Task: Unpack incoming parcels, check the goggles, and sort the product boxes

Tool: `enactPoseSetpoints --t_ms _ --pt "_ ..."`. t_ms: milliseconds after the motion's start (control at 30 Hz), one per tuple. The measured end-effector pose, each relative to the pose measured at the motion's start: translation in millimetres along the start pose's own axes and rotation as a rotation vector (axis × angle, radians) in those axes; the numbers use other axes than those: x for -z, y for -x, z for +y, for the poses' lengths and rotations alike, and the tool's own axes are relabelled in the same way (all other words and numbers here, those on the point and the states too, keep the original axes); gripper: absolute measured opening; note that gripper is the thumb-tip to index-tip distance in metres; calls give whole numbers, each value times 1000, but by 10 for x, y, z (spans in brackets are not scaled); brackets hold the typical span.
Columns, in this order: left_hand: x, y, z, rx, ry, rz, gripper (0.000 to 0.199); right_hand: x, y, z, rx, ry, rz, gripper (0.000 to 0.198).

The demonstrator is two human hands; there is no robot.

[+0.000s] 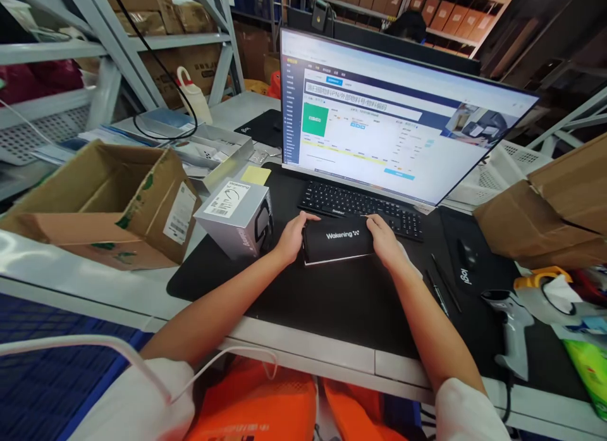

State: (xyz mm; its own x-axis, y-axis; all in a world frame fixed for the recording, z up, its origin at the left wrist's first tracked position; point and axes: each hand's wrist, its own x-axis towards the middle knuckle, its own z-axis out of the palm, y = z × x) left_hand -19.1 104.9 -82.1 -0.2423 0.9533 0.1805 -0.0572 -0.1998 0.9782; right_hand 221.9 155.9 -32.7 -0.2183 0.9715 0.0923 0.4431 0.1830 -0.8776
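Between my hands is a black glasses case (340, 237) with "Wakening" printed in white, just in front of the keyboard (351, 204). A thin white edge shows along its lower side; I cannot tell what that is. My left hand (293, 240) is closed on the case's left end, thumb on top. At the right end my right hand (383, 238) grips it the same way. Left of my left hand stands a grey product box (232, 223) marked "Wakening", a white label on its top.
An open cardboard carton (147, 219) sits at the left. Behind the keyboard rises a large monitor (360, 137). To the right lie two thin pen-like tools (441, 286), a mouse (467, 254), a barcode scanner (512, 330) and a tape dispenser (545, 295). Cardboard boxes (545, 213) stand beyond.
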Motion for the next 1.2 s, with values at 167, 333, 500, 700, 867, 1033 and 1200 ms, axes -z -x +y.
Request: enactPoseSetpoints --t_ms 167,333,500,700,867,1033,1200 --pt "-31 86 213 -88 -106 -87 64 -55 47 -81 109 23 68 36" --pt "-99 175 303 26 -75 20 68 -61 172 -183 37 39 50 34" --pt "13 110 243 -78 -234 1 66 -90 172 -131 114 180 29 31" --pt "126 -56 147 -94 -402 -52 59 -208 41 38 331 374 -70 29" --pt "91 -15 134 -2 -275 -178 51 -29 109 -121 202 576 -156 29" --pt "92 27 176 -90 -499 -375 29 77 352 -315 113 761 -261 41" --pt "29 256 456 -394 -942 -349 31 -178 605 -340 327 828 -451 91"
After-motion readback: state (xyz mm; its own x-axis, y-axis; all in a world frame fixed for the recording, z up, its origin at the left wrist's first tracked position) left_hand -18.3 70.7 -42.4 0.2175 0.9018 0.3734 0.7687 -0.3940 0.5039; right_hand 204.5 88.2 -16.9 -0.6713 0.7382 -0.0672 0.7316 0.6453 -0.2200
